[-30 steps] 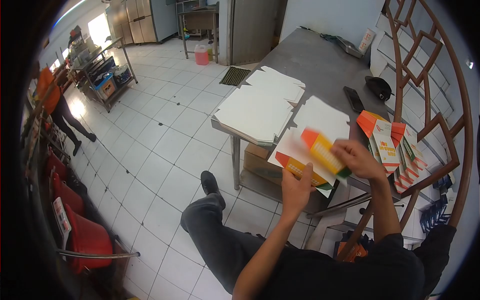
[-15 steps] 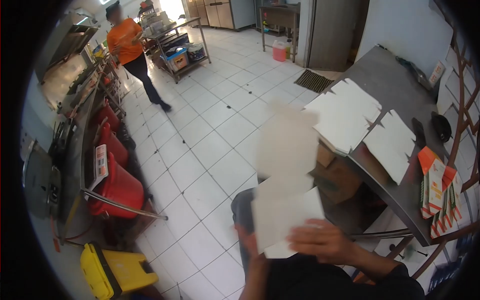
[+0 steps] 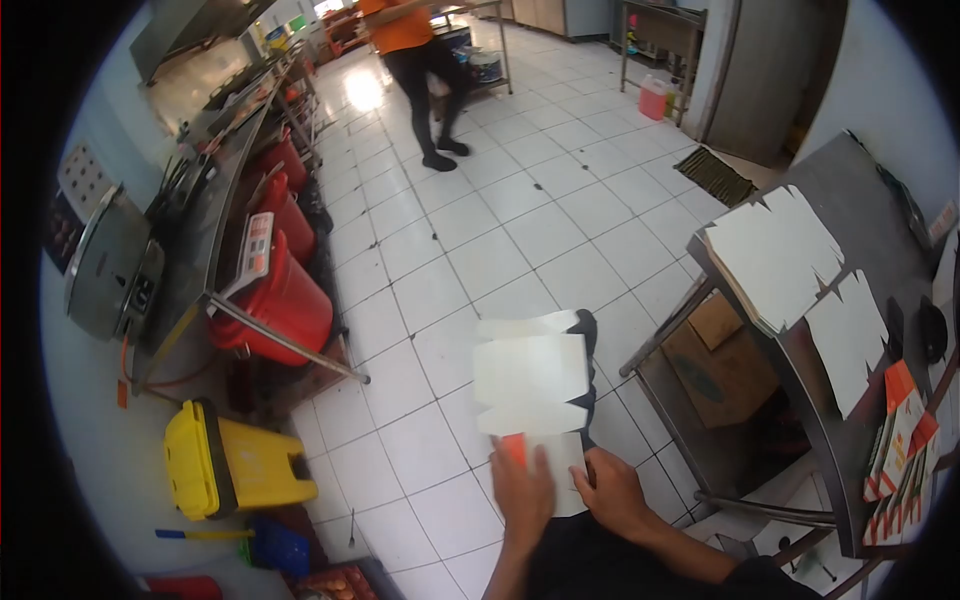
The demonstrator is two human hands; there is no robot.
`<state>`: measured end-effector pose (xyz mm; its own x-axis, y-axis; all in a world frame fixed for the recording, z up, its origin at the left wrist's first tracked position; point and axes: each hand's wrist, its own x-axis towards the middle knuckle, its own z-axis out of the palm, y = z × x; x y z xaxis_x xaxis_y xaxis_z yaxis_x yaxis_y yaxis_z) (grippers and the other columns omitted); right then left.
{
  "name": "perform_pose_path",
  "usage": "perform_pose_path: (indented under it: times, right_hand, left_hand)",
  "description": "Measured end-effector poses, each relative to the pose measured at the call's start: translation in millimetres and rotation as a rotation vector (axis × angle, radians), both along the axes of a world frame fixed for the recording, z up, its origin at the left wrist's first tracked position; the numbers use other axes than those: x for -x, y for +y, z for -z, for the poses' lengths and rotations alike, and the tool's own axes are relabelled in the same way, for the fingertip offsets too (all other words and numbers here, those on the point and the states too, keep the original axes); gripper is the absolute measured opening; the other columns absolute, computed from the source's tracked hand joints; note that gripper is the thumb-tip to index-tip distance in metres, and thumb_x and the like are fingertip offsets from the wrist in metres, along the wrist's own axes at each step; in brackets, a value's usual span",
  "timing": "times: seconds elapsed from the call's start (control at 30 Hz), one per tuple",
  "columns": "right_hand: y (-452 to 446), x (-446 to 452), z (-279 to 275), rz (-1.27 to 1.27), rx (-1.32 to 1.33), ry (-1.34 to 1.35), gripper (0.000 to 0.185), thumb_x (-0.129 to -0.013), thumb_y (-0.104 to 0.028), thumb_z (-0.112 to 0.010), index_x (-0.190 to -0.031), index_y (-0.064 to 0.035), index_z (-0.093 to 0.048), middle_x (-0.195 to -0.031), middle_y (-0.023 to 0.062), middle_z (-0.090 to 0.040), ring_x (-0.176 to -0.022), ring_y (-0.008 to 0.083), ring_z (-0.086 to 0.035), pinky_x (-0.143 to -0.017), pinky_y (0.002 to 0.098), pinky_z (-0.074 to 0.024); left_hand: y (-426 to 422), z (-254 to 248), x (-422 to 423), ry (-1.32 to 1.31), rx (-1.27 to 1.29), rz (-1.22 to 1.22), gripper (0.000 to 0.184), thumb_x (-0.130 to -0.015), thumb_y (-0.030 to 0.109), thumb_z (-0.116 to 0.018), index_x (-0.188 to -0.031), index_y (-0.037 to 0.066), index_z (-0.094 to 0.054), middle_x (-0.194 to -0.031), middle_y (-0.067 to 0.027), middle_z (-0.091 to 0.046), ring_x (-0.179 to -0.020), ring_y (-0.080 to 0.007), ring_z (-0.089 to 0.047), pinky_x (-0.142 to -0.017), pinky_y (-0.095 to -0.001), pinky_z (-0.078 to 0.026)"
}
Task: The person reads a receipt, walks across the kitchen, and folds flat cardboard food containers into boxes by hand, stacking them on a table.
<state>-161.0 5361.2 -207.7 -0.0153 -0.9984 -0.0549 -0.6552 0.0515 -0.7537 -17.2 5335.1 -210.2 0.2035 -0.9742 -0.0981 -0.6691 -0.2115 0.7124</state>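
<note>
An unfolded card box blank (image 3: 532,370), white inner side up, lies over the lap and reaches out above the floor. My left hand (image 3: 523,490) grips its near left edge, where an orange flap shows by the fingers. On the near right edge my right hand (image 3: 612,492) is closed, thumb on top. White flat blanks (image 3: 775,250) are stacked on the metal table (image 3: 850,190), with more blanks (image 3: 848,340) beside them. Printed orange and white boxes (image 3: 900,450) stand at the table's near right.
A person in an orange top (image 3: 405,30) stands at the back. Red bins (image 3: 280,300) sit under the left counter (image 3: 205,220), with a yellow bin (image 3: 240,465) nearer. Cardboard boxes (image 3: 720,370) are under the right table. A black object (image 3: 932,330) lies on that table.
The view has swung left, away from the table. The blank has turned from its printed side to its white side and opened out flat. The person in orange has come closer.
</note>
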Motion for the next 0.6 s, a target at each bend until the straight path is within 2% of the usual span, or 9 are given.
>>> perform_pose_path:
  times: [0.03, 0.07, 0.13, 0.27, 0.37, 0.47, 0.57, 0.6]
  right_hand:
    - [0.5, -4.6, 2.1, 0.011, 0.141, 0.039, 0.028, -0.091, -0.016, -0.069, -0.110, 0.0026, -0.060, -0.080, 0.0164, -0.059, -0.072, 0.0361, -0.061, -0.064, 0.0460, -0.0476]
    - [-0.6, -10.2, 4.7, 0.021, 0.153, 0.067, 0.028, -0.091, -0.014, -0.067, -0.112, 0.0027, -0.059, -0.084, 0.0178, -0.059, -0.074, 0.0371, -0.061, -0.065, 0.0464, -0.0476]
    - [-0.9, -22.7, 8.9, 0.053, 0.172, 0.118, 0.027, -0.092, -0.010, -0.064, -0.115, 0.0028, -0.058, -0.091, 0.0206, -0.059, -0.079, 0.0392, -0.060, -0.066, 0.0472, -0.0475]
    - [1.0, -31.7, -1.7, -0.099, 0.192, 0.206, 0.046, -0.088, -0.015, -0.068, -0.128, 0.0033, -0.055, -0.109, 0.0221, -0.054, -0.088, 0.0388, -0.060, -0.075, 0.0457, -0.0492]
    - [4.7, -25.4, -18.9, -0.238, 0.154, 0.311, 0.062, -0.085, -0.023, -0.073, -0.138, 0.0020, -0.051, -0.113, 0.0208, -0.051, -0.091, 0.0367, -0.060, -0.078, 0.0430, -0.0499]
    - [0.1, -14.8, -22.6, -0.275, 0.046, 0.294, 0.071, -0.086, -0.030, -0.074, -0.146, -0.0015, -0.046, -0.115, 0.0207, -0.052, -0.089, 0.0338, -0.061, -0.076, 0.0403, -0.0515]
    - [-3.9, -3.2, -13.5, -0.217, -0.139, 0.076, 0.076, -0.086, -0.031, -0.076, -0.150, -0.0055, -0.044, -0.114, 0.0197, -0.054, -0.086, 0.0307, -0.063, -0.073, 0.0395, -0.0533]
    - [-4.2, 3.8, -11.3, -0.194, -0.218, -0.013, 0.076, -0.086, -0.030, -0.077, -0.151, -0.0061, -0.043, -0.113, 0.0191, -0.055, -0.085, 0.0287, -0.064, -0.073, 0.0385, -0.0538]
  left_hand:
    - [-3.6, -2.6, 10.6, -0.005, -0.025, 0.007, 0.054, -0.105, 0.025, -0.040, -0.145, -0.011, -0.034, -0.120, -0.0311, -0.051, -0.112, -0.0472, -0.054, -0.096, -0.0492, -0.044]
    - [-8.3, -4.1, 16.5, -0.008, -0.044, 0.015, 0.056, -0.105, 0.024, -0.040, -0.147, -0.012, -0.031, -0.122, -0.0315, -0.048, -0.112, -0.0472, -0.051, -0.098, -0.0488, -0.043]
    - [-9.3, 13.6, 15.7, 0.030, 0.018, 0.009, 0.061, -0.102, 0.020, -0.046, -0.149, -0.013, -0.026, -0.114, -0.0297, -0.049, -0.105, -0.0466, -0.052, -0.094, -0.0502, -0.043]
    - [-1.9, 39.8, -0.8, 0.079, 0.215, 0.039, 0.066, -0.100, 0.017, -0.051, -0.152, -0.013, -0.023, -0.108, -0.0255, -0.050, -0.100, -0.0424, -0.054, -0.090, -0.0475, -0.045]
    - [0.1, 17.3, -19.5, 0.234, 0.044, 0.102, 0.071, -0.098, 0.018, -0.059, -0.152, -0.012, -0.024, -0.116, -0.0248, -0.049, -0.106, -0.0389, -0.055, -0.091, -0.0434, -0.047]
    - [17.3, 8.8, -45.8, 0.185, 0.099, 0.303, 0.073, -0.094, 0.018, -0.069, -0.150, -0.010, -0.031, -0.110, -0.0210, -0.058, -0.101, -0.0347, -0.061, -0.087, -0.0399, -0.051]
    - [38.8, 7.8, -67.2, 0.476, -0.173, 0.165, 0.058, -0.091, 0.014, -0.075, -0.136, -0.010, -0.048, -0.099, -0.0150, -0.066, -0.088, -0.0220, -0.065, -0.077, -0.0354, -0.054]
    - [41.8, 12.6, -65.7, 0.521, -0.127, -0.001, 0.049, -0.091, 0.012, -0.075, -0.128, -0.009, -0.052, -0.095, -0.0128, -0.066, -0.083, -0.0193, -0.065, -0.074, -0.0342, -0.054]
